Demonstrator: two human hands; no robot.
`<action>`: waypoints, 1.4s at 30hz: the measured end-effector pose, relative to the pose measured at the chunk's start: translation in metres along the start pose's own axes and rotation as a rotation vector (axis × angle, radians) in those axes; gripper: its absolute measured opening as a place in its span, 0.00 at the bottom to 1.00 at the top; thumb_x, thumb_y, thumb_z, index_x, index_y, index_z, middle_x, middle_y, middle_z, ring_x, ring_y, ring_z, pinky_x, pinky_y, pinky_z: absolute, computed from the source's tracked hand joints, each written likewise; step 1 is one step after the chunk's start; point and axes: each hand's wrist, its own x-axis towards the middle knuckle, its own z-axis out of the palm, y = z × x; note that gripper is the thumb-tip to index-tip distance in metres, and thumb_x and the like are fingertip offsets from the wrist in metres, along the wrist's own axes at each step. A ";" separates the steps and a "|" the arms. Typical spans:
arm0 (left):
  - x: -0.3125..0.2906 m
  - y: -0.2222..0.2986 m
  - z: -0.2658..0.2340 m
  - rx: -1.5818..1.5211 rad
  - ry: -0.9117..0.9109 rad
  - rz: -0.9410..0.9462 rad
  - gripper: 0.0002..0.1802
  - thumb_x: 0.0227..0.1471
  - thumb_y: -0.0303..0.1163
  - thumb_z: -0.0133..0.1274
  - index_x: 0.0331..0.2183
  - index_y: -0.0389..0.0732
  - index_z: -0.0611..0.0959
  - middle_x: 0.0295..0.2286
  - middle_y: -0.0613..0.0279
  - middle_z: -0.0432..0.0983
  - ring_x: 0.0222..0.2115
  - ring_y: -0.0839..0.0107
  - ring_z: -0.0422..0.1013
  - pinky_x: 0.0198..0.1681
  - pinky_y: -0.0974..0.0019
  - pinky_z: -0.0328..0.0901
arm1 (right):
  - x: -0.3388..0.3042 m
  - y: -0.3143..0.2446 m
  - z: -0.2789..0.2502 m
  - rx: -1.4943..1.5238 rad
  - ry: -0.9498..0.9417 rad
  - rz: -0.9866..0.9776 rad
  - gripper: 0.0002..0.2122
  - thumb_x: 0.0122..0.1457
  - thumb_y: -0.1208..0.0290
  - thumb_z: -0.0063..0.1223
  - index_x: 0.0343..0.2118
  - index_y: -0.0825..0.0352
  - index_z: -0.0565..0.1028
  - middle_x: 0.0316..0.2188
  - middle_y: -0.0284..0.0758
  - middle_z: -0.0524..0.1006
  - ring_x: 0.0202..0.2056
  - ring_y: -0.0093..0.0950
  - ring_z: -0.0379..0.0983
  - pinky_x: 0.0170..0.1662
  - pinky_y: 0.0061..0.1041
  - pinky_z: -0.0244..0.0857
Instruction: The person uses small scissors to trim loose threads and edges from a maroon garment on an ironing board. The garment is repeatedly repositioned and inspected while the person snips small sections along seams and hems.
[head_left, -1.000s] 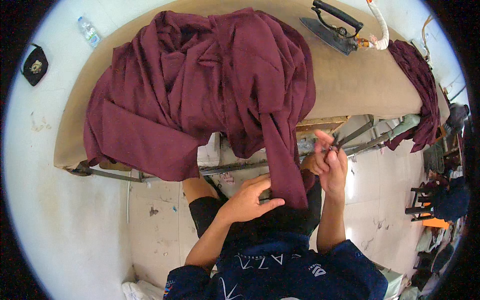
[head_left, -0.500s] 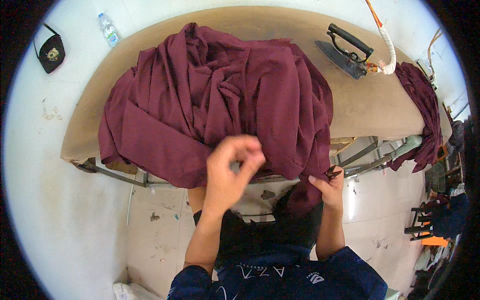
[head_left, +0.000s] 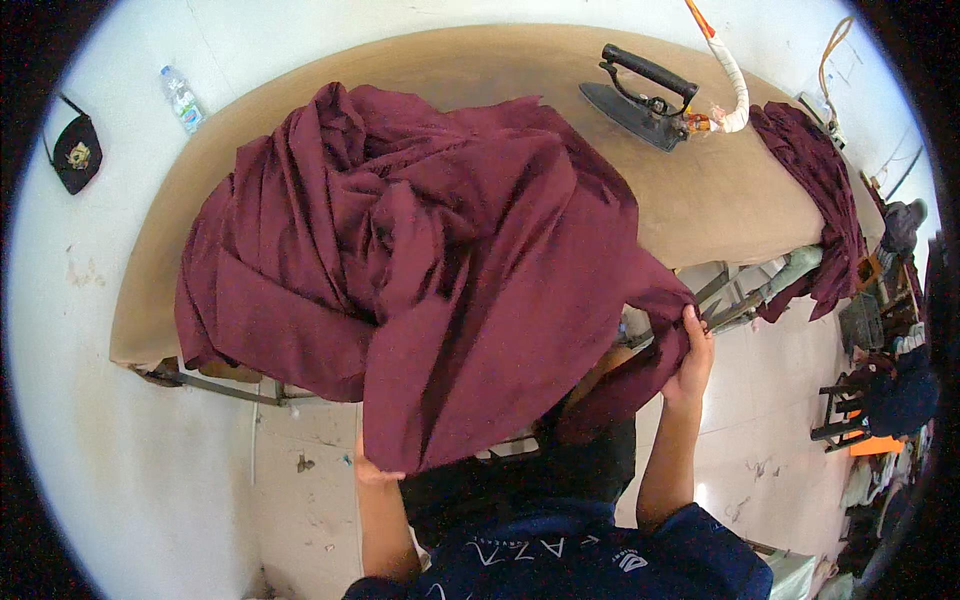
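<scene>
A large heap of maroon cloth [head_left: 300,240] lies crumpled on the tan padded ironing table [head_left: 720,225] and hangs over its near edge toward me. My left hand [head_left: 378,472] grips the cloth's lower left corner; most of its fingers are hidden beneath the fabric. At the right, my right hand [head_left: 690,365] is closed on another edge of the same cloth, its thumb on top. Between the two hands the cloth is drawn out, with a strip drooping below the right hand.
A black iron [head_left: 640,105] with a white-wrapped cord [head_left: 737,85] rests at the table's far right. More maroon fabric [head_left: 815,200] drapes over the right end. A plastic bottle [head_left: 183,100] stands by the left wall, near a black pouch-like item [head_left: 76,155]. Dark stools [head_left: 850,415] are at right.
My left hand has gone from empty above the cloth to holding its corner, lower and to the left. The right hand has moved slightly right, and the cloth spreads nearer to me.
</scene>
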 end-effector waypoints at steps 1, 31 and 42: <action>-0.009 0.007 0.032 0.323 -0.194 0.031 0.35 0.50 0.26 0.57 0.58 0.29 0.65 0.51 0.44 0.72 0.50 0.51 0.71 0.54 0.54 0.66 | 0.000 0.000 0.003 0.006 -0.004 -0.019 0.10 0.62 0.73 0.53 0.44 0.70 0.74 0.39 0.38 0.79 0.40 0.29 0.76 0.47 0.30 0.70; 0.023 -0.015 0.156 0.809 0.257 0.391 0.10 0.65 0.31 0.44 0.42 0.37 0.76 0.40 0.66 0.72 0.42 0.79 0.65 0.51 0.71 0.57 | 0.058 0.011 0.159 -1.314 -0.201 -0.740 0.27 0.50 0.50 0.67 0.44 0.70 0.78 0.29 0.37 0.75 0.32 0.35 0.74 0.36 0.35 0.68; -0.061 0.081 0.148 1.255 0.743 0.690 0.10 0.64 0.33 0.48 0.34 0.36 0.78 0.29 0.70 0.71 0.31 0.81 0.63 0.38 0.75 0.60 | 0.042 0.035 0.198 -1.030 -0.614 -0.360 0.18 0.58 0.62 0.61 0.44 0.73 0.76 0.37 0.41 0.81 0.40 0.35 0.79 0.44 0.35 0.70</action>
